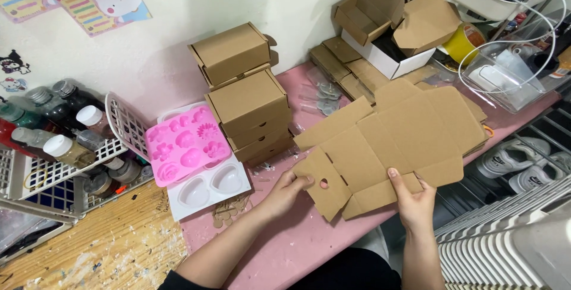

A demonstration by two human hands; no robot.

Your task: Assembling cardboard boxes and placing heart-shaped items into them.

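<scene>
both hands grip one flat cardboard box blank (386,141), unfolded, held just above the pink table (285,248). left hand (285,192) pinches the near-left flap beside a small round hole, fingers closed on the edge. right hand (416,204) clamps the near edge lower right, thumb on top of the card. blank's long axis runs from near-left up to far-right, away from the body; it spreads outward from both hands, so neither is clearly nearer the bulk, though the right sits closer to the middle panel.

left of the hands: white heart mould (208,192) with a pink silicone flower mould (184,144) lying on it, touching. behind those, a stack of folded brown boxes (250,105), near the blank's left flap but apart. further left, white basket (59,168) of paint bottles. far side: flat blanks (351,70), open boxes (380,10), clear plastic container (505,76).
</scene>
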